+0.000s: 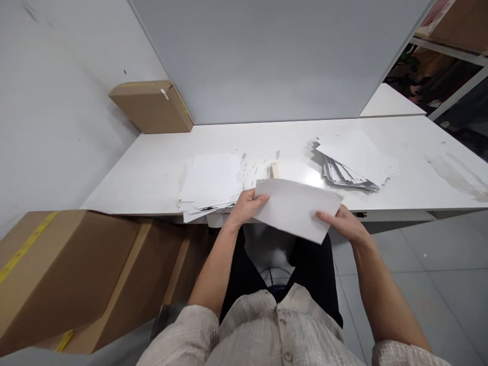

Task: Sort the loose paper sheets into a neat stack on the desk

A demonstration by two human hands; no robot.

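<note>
A white sheet of paper (295,208) is stretched between my two hands over the front edge of the desk, tilted down to the right. My left hand (247,206) pinches its left end, thumb on top. At the opposite end, my right hand (343,221) grips the paper with the thumb across its face. Left of the sheet lies a stack of white papers (213,175) with uneven edges. A messier, fanned pile of papers (356,157) rests on the right. Just behind the held sheet is a small light wooden block (275,171), partly hidden.
A closed cardboard box (152,107) stands at the desk's back left corner. Large cardboard boxes (68,269) crowd the floor at the left. The white desk (152,168) meets a grey panel (278,61) behind. Shelving (453,51) stands at the far right.
</note>
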